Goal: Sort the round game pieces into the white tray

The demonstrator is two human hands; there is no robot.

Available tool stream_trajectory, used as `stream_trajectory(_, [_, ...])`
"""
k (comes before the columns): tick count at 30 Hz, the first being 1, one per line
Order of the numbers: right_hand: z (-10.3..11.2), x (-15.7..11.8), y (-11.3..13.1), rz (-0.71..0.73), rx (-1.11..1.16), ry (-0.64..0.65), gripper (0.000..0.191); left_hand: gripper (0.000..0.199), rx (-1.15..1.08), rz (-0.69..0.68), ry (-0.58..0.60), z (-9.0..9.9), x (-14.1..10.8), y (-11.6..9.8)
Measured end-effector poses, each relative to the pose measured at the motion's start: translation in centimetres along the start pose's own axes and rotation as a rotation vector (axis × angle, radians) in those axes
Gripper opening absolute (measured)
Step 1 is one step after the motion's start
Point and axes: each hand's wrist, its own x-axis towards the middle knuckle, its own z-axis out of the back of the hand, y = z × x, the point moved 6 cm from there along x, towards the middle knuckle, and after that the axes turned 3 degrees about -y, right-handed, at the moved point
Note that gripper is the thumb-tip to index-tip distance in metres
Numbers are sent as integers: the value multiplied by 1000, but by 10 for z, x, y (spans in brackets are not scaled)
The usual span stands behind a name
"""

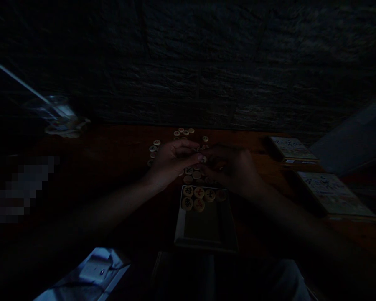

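In the dim head view, my left hand (174,161) and my right hand (238,169) meet above a group of loose xiangqi pieces (188,170). A round xiangqi piece (203,159) shows where the fingertips of both hands come together, and both are closed on it. Shadow partly hides the right fingers. Just below the hands lies a shallow open box (202,225). Several round pieces (199,192) with red or black characters stand in two rows at its far end, the second row shorter. More pieces (156,143) lie left of and behind my left hand.
Two flat, printed boxes (291,148) (335,194) lie on the wooden table at right. A clear cup (58,113) with a straw stands at far left. A stone-textured wall (188,83) rises behind the table. A white device (95,267) is at lower left.
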Motion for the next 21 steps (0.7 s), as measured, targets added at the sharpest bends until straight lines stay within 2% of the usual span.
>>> stream_trajectory(6, [-1, -2, 2, 61, -94, -23, 21, 38, -77, 73, 61, -8, -2, 3])
stream_trajectory(10, [-3, -2, 8, 110, -173, -18, 21, 42, -74, 51, 81, -9, -3, -1])
stream_trajectory(14, [7, -1, 9, 33, -259, -17, 19, 38, -6, 31, 2, -2, -1, -7])
stream_trajectory(17, [22, -3, 7, -58, -275, -19, 19, 25, 0, 12, -54, 2, 1, -11])
stream_trajectory(21, [37, -23, 15, -176, -181, 55, 17, 15, -36, 8, -43, 1, 2, -11])
